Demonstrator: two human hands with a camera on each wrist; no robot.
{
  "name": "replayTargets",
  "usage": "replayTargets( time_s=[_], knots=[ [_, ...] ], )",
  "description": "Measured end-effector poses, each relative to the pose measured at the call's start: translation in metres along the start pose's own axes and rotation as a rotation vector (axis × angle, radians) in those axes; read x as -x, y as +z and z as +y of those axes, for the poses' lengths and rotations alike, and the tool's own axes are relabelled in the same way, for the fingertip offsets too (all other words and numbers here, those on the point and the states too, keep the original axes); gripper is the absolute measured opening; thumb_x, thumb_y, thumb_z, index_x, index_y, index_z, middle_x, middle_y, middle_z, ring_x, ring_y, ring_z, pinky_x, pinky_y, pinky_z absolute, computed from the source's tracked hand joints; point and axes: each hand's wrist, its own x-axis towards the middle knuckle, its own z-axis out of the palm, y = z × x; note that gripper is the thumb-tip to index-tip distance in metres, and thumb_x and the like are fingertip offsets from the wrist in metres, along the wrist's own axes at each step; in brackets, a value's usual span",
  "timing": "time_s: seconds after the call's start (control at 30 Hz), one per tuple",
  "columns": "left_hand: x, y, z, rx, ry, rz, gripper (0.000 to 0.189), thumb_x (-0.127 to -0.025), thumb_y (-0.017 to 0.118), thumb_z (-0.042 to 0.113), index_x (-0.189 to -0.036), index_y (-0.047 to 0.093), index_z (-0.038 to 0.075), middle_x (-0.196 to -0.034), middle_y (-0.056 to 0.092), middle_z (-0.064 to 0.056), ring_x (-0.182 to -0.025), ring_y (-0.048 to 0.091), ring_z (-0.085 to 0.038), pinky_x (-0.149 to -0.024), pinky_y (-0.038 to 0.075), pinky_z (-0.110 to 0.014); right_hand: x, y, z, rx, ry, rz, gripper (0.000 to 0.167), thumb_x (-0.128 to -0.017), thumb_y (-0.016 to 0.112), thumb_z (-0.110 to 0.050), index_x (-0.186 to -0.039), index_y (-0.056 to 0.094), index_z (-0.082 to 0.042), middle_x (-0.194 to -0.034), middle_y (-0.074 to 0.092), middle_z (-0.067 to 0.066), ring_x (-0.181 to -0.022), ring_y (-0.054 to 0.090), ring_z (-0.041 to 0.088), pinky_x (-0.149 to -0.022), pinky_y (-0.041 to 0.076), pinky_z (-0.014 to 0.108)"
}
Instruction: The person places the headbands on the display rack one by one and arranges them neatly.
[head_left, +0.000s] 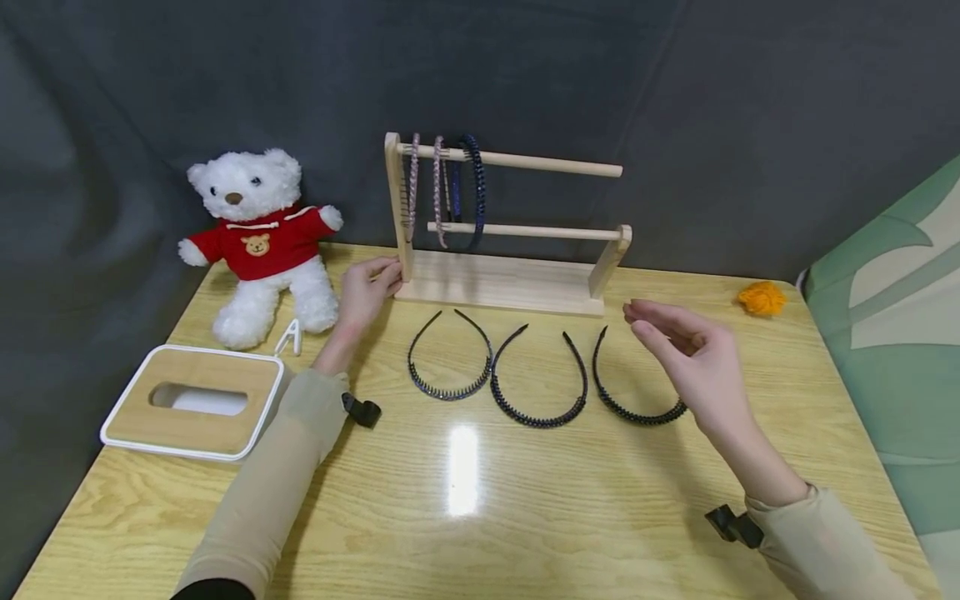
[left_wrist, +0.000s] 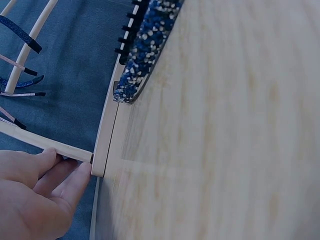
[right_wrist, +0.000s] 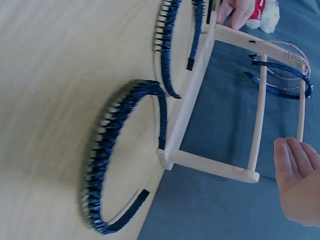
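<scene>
A wooden headband rack (head_left: 502,283) stands at the back of the table, with two pinkish headbands (head_left: 438,192) and a dark blue one (head_left: 478,187) hung on its upper bar near the left end. My left hand (head_left: 366,292) grips the lower end of the rack's left upright, thumb and fingertips against the wood (left_wrist: 50,142). In front of the rack lie three dark toothed headbands: a left (head_left: 450,394), a middle (head_left: 536,422) and a right one (head_left: 633,417). Above the right one hovers my right hand (head_left: 697,358), holding nothing, thumb apart from the fingers and partly covering that headband.
To the left sits a white teddy bear (head_left: 258,237) in a red sweater, beside a small white A-shaped object (head_left: 288,337). A tissue box (head_left: 195,379) with a wooden top is nearer the front left. An orange crumpled item (head_left: 762,298) lies at the back right.
</scene>
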Motion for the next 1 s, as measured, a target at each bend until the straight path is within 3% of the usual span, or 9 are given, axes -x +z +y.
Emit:
replayTargets(
  time_s=[0.43, 0.7, 0.9, 1.0],
  knots=[
    [0.0, 0.0, 0.0, -0.005, -0.004, -0.008, 0.029, -0.111, 0.061, 0.007, -0.131, 0.071, -0.011, -0.13, 0.07, -0.029, -0.117, 0.07, -0.041, -0.096, 0.062, -0.028, 0.024, -0.012, 0.026, 0.102, 0.028, -0.075, 0.031, -0.106, 0.072, -0.01, -0.135, 0.072, 0.001, -0.128, 0.076, 0.002, -0.111, 0.072, 0.003, -0.096, 0.056, 0.011],
    [0.0, 0.001, 0.001, -0.02, 0.003, -0.003, 0.029, -0.111, 0.061, 0.008, -0.131, 0.072, -0.01, -0.13, 0.07, -0.028, -0.117, 0.07, -0.039, -0.096, 0.062, -0.027, 0.035, -0.021, 0.044, 0.168, 0.036, -0.115, 0.03, -0.102, 0.076, -0.008, -0.131, 0.074, 0.002, -0.122, 0.077, -0.01, -0.105, 0.071, -0.003, -0.09, 0.057, 0.01],
    [0.0, 0.0, 0.001, -0.029, 0.017, 0.002, 0.028, -0.111, 0.06, 0.007, -0.13, 0.072, -0.01, -0.129, 0.071, -0.028, -0.114, 0.071, -0.04, -0.093, 0.063, -0.025, 0.04, -0.029, 0.053, 0.287, 0.046, -0.151, 0.034, -0.101, 0.08, -0.015, -0.132, 0.075, -0.004, -0.126, 0.076, 0.012, -0.103, 0.067, -0.008, -0.084, 0.056, 0.006],
    [0.001, 0.0, 0.001, -0.033, 0.015, -0.005, 0.029, -0.111, 0.06, 0.007, -0.131, 0.071, -0.011, -0.129, 0.07, -0.029, -0.115, 0.071, -0.04, -0.094, 0.063, -0.025, 0.043, -0.032, 0.056, 0.351, 0.046, -0.173, 0.036, -0.099, 0.082, -0.018, -0.133, 0.076, -0.006, -0.126, 0.076, 0.014, -0.103, 0.07, -0.001, -0.082, 0.054, 0.005]
  ],
)
